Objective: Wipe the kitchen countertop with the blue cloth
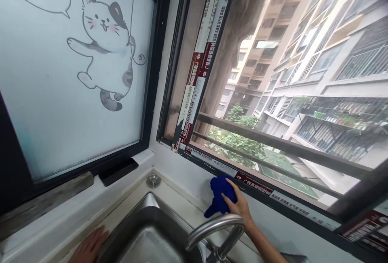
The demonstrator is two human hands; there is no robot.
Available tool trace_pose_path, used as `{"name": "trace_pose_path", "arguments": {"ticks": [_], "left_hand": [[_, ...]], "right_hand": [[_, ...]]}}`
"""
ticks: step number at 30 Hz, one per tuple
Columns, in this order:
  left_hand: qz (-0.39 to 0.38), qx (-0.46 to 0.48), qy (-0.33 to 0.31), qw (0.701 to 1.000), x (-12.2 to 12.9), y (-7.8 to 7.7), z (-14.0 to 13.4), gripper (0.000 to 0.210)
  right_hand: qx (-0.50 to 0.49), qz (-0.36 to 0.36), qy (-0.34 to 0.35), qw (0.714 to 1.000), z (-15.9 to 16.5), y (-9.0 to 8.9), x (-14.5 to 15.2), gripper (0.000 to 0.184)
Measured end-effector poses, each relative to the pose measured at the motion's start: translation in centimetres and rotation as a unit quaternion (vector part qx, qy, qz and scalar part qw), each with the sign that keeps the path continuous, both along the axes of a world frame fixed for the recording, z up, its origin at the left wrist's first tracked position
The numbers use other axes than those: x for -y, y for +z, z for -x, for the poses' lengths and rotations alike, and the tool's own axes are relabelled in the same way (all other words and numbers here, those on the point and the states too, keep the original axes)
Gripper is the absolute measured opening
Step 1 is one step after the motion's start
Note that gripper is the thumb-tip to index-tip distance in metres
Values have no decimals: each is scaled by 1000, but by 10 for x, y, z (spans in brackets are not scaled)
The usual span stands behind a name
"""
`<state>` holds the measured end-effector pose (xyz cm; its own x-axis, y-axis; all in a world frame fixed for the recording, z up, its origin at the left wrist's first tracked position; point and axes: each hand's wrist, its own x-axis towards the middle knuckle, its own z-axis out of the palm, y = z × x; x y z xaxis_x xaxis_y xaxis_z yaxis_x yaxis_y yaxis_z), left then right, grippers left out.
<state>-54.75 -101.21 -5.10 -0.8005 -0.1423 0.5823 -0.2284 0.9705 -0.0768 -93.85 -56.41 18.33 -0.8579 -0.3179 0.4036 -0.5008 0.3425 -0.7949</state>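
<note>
A bunched dark blue cloth is pressed by my right hand against the white wall just under the window frame. The fingers of that hand curl over the cloth, and one corner of it hangs down toward the counter. At the lower left, my left hand lies flat on the counter edge beside the steel sink. Its fingers are stretched out and hold nothing. The curved metal faucet stands in front of my right forearm and covers a little of it.
A round metal fitting sits in the counter corner. On the left ledge lie a black tray and a grey stone-like strip. A frosted pane with a cat drawing stands at the left. Bars cross the window outside.
</note>
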Motion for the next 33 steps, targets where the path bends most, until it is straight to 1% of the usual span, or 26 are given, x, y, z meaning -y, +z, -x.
{"name": "trace_pose_path", "arguments": {"ticks": [1,2,3,4,5,6,7,9,12,14,15,19,23,26,28,30,32,33], "left_hand": [[7,3,-12,1000,2,6,3,72],[11,6,-24,1000,4,11,6,73],[12,12,-36,999,5,15,10,75],[10,21,-47,999,7,17,13,76],[5,31,-55,998,9,18,15,77],[-2,41,-59,997,10,17,17,77],[-10,50,-59,997,11,15,18,76],[-18,65,-64,996,14,10,18,75],[-7,63,-77,995,16,4,19,75],[-3,56,-78,995,17,4,20,75],[-2,54,-80,995,17,5,21,75],[12,53,-89,995,13,16,23,75],[24,60,-76,995,5,29,23,72],[22,65,-71,995,0,34,23,72],[32,70,-62,995,-2,34,21,71],[38,76,-52,995,-4,34,18,70],[29,82,-34,996,-5,32,15,68],[23,85,-27,996,-5,31,13,67]], "right_hand": [[-135,-81,40,987,6,-1,-6,51],[-255,-160,75,951,12,-2,-13,49],[-346,-229,101,904,18,-4,-19,51],[-411,-291,117,856,24,-7,-23,56],[-455,-344,127,812,28,-11,-27,60],[-482,-388,135,774,31,-15,-29,64],[-498,-419,139,746,34,-20,-29,68],[-521,-452,133,711,38,-28,-26,73],[-553,-469,115,679,43,-32,-14,78],[-561,-475,134,664,46,-27,-3,80],[-561,-473,150,663,48,-22,4,81],[-550,-451,197,675,56,5,44,81],[-547,-425,225,685,68,36,105,73],[-542,-402,262,690,77,50,159,68],[-536,-389,276,696,82,51,192,62],[-528,-378,286,705,84,44,215,59],[-518,-378,308,703,85,33,223,60],[-514,-385,326,694,86,26,220,61]]}}
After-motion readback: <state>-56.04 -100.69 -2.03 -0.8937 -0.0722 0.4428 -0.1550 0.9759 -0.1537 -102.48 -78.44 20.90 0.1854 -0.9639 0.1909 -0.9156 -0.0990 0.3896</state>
